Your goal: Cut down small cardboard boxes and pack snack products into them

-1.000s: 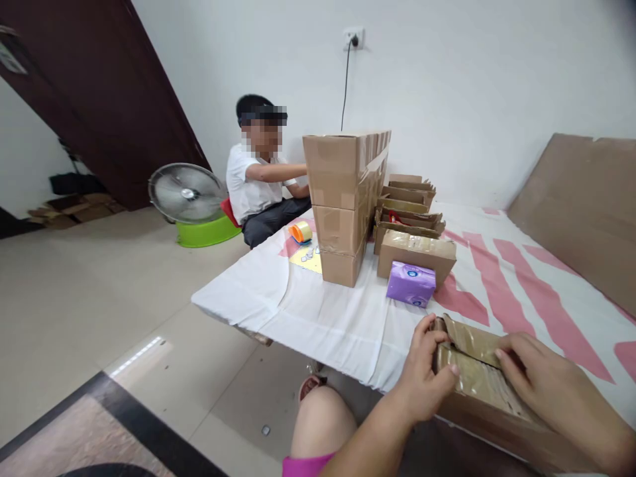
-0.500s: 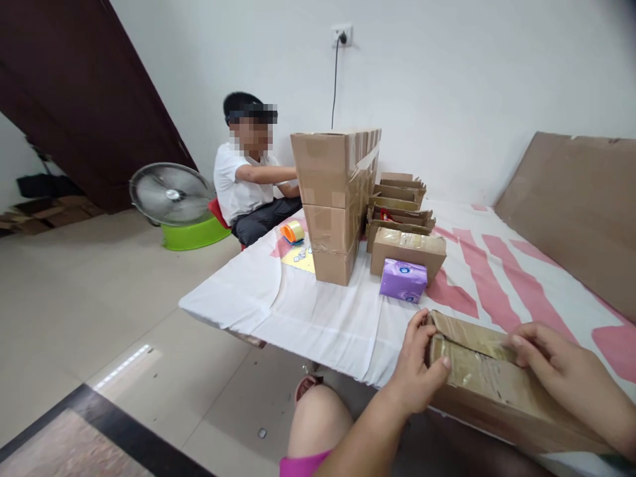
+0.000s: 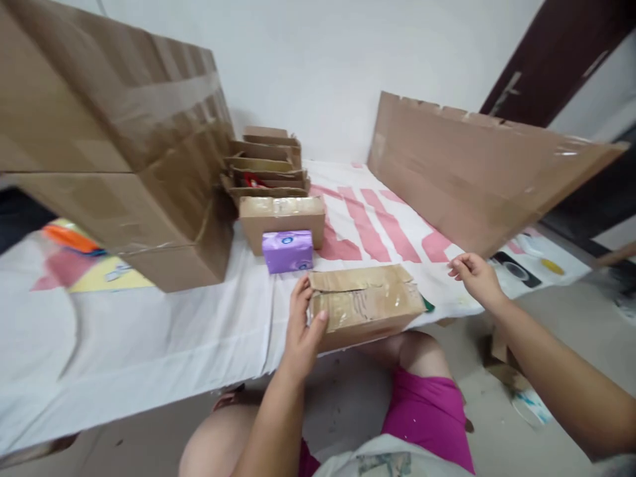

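A small taped cardboard box point(image 3: 366, 305) lies at the near edge of the white, pink-patterned sheet point(image 3: 149, 331). My left hand point(image 3: 304, 326) grips the box's left end, thumb on its front face. My right hand point(image 3: 475, 278) hovers off to the right of the box, fingers loosely curled, holding nothing, over the sheet's right edge. A purple packet point(image 3: 287, 251) lies just behind the box, in front of another closed cardboard box point(image 3: 281, 217).
A tall stack of taped cartons point(image 3: 114, 152) fills the left. Open flat boxes point(image 3: 265, 165) stand in a row at the back. A large cardboard sheet point(image 3: 467, 172) leans at the right. A tape roll point(image 3: 515, 270) lies near the right edge. My knees are below the sheet.
The view has swung right, so the seated person and fan are out of sight. My right hand has left the box and moved away to the right; my left hand still holds it.
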Available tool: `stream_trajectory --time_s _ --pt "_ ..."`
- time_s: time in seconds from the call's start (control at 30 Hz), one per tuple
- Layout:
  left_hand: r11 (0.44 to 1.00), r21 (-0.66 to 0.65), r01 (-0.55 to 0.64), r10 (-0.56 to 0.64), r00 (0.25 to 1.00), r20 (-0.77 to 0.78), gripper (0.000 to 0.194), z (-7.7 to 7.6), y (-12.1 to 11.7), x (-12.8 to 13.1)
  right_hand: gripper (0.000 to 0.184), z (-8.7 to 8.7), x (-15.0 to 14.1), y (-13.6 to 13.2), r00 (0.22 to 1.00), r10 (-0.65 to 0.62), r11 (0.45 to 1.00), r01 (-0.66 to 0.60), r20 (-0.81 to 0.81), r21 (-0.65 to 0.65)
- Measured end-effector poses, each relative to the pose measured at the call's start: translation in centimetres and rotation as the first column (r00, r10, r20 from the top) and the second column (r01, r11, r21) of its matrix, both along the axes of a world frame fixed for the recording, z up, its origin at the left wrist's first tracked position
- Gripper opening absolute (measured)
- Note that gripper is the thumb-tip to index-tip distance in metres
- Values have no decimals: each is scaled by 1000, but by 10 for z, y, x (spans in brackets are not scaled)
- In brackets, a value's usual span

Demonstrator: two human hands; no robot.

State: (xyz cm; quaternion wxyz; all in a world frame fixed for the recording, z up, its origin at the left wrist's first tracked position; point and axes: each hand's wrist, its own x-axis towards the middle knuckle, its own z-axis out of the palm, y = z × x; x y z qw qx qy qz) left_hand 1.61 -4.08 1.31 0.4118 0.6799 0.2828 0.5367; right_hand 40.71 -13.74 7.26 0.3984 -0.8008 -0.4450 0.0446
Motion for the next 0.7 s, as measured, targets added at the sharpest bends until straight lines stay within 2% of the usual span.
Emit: stream_trajectory --time_s 0.13,0.27,0.37,0.6,0.7 --pt "1000 -8 -22 22 999 32 40 2 -1 3 26 -22 55 -37 975 -206 972 213 79 -99" --pt "999 -27 -24 26 998 53 41 2 -1 5 17 -42 78 -58 941 -282 929 317 188 -191" --pt "999 -28 -27 29 998 56 42 3 -2 5 19 -55 77 -64 935 -222 929 289 275 -232" --pt "998 -50 -35 37 999 32 44 6 -3 4 23 -82 54 -77 914 100 944 38 394 -327" --pt "999 -29 -34 35 999 36 42 2 -1 4 24 -90 50 -85 892 154 943 -4 426 -332"
